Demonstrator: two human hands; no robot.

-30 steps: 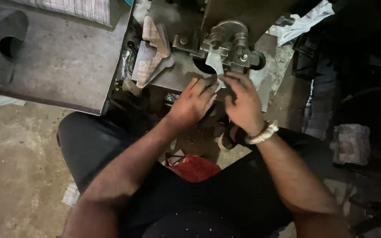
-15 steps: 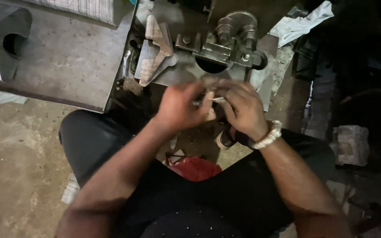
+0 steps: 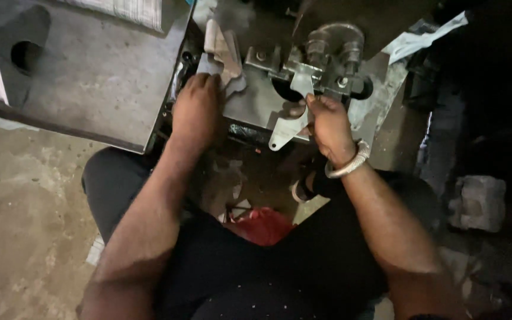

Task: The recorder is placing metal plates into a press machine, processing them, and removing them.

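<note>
Two hands are at work, and I log them from the near edge of the frame outward. Low centre, a red cloth [image 3: 265, 225] lies in the lap, clear of the job. Right of centre, my right hand [image 3: 330, 127], a pale bangle [image 3: 348, 166] at its wrist, has its fingers pinched shut on a flat grey metal blank [image 3: 285, 131]; the blank hangs down from the die fixture [image 3: 318, 68] at upper centre, its rounded end lowest. Left of centre, my left hand [image 3: 197, 109] lies palm down on the stack of cut blanks [image 3: 223, 53]; fingers curled over the top piece, though I cannot tell whether they grip it or only rest. Upper left, the grey steel table [image 3: 90, 83] carries nothing near either hand.

Judgement: the held blank should be kept flat and square to the fixture's slot, with fingertips well back from the posts. The left hand should separate one blank only, not two stuck together.
</note>
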